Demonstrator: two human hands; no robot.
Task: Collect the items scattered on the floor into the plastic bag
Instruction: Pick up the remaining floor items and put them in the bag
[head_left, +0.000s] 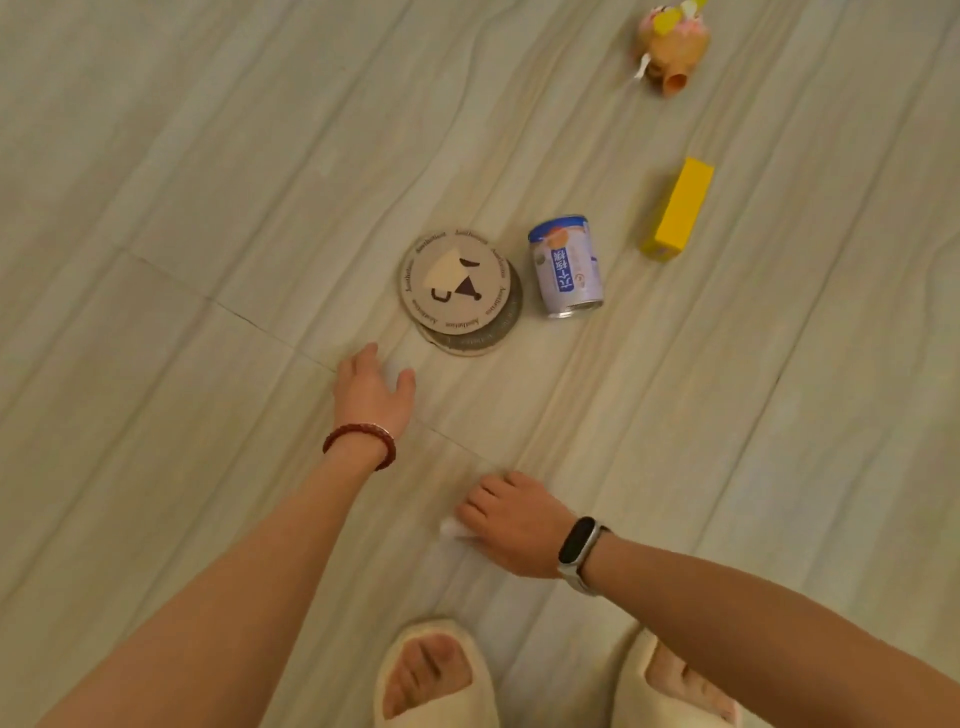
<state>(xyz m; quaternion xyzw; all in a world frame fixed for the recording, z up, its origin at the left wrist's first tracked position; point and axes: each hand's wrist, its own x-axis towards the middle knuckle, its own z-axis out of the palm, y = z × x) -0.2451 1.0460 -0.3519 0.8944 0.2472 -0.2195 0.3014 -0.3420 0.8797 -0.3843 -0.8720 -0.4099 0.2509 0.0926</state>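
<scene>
Beyond the hands (374, 387) lie coasters (460, 291), can (566, 267).

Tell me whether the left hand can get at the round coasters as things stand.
Probably yes. The left hand hangs open just short of the round coasters, with only bare floor between; the can lies on their far side, out of the way.

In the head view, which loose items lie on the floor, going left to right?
Round coasters → can → yellow box. The small toy lies farther off, and its left-right span overlaps the box, so I leave it unplaced.
</scene>
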